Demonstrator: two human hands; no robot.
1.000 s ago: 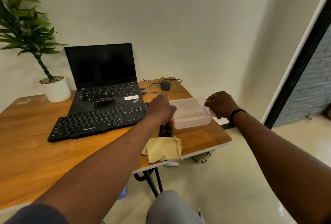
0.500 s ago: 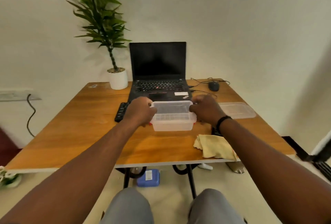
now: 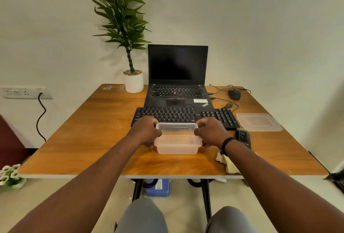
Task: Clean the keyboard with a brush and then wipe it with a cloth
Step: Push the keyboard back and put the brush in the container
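We stand at a wooden counter [image 3: 89, 139] set against a pale wall, with a power strip [image 3: 24, 92] on the wall to the left of the counter and a dark cord hanging from it. The black keyboard [image 3: 182, 116] lies across the middle of the counter, just in front of an open black ThinkPad laptop [image 3: 177, 76] with a dark screen; its key lettering is too small to read. Our left hand [image 3: 146, 132] and right hand [image 3: 210, 132] curl their fingers round the ends of a clear plastic container [image 3: 177, 142] just in front of the keyboard. Right of the keyboard lies the container's lid [image 3: 258, 122]; a yellow cloth [image 3: 229, 164] sits near the counter's front edge, partly under our right arm. A potted plant [image 3: 133, 78] stands left of the laptop, a mouse [image 3: 234, 94] to its right.
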